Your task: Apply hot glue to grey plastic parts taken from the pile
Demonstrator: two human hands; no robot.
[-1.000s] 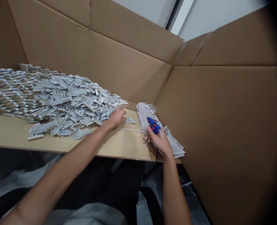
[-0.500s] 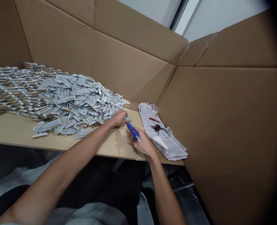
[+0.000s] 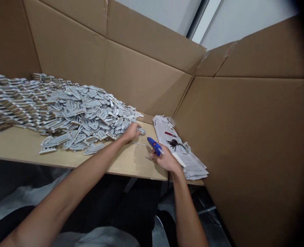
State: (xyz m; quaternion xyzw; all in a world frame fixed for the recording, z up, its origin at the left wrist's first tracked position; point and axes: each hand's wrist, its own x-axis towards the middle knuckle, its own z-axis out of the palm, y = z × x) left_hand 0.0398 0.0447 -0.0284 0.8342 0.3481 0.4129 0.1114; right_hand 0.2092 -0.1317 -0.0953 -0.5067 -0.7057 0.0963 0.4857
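Observation:
My right hand (image 3: 165, 160) grips a blue glue gun (image 3: 154, 145), its nozzle pointing up and left over the wooden table (image 3: 18, 147). My left hand (image 3: 131, 132) rests with curled fingers on a small grey flat piece (image 3: 141, 130) at the near edge of a big heap of grey flat pieces (image 3: 72, 109). A thin clear glue stick (image 3: 139, 144) lies on the table between the two hands.
A stack of printed sheets (image 3: 190, 161) lies at the table's right end, with a red pen (image 3: 170, 134) and a black tangle of thread (image 3: 174, 143) on it. Tall cardboard walls (image 3: 244, 137) close in the back and right side. The table's front edge runs just under my forearms.
My right hand lifted the glue gun off the stack of sheets and carried it left toward my left hand. The left hand stayed on the small grey piece.

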